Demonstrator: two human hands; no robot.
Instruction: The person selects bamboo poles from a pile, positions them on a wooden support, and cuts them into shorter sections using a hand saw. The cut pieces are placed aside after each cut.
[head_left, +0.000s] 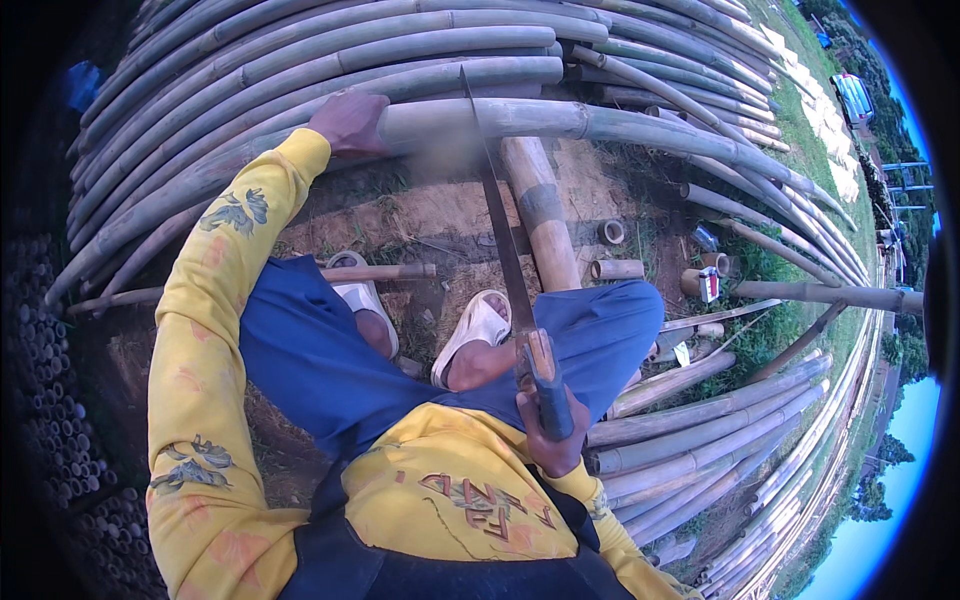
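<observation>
My left hand [350, 122] presses down on a long green bamboo pole [560, 122] that lies across a short bamboo support log [540, 215]. My right hand [548, 432] grips the dark handle of a hand saw [505, 240]. Its long narrow blade runs up from my lap, and its tip crosses the pole just right of my left hand. The pole looks blurred where the blade meets it. I wear a yellow long-sleeved shirt, blue trousers and white sandals [472, 330].
A big stack of curved bamboo poles [300, 60] lies beyond the pole. More poles [700, 440] lie to my right. Short cut bamboo pieces [615, 268] sit on bare dirt and grass. Stacked pole ends [50, 400] show at the left.
</observation>
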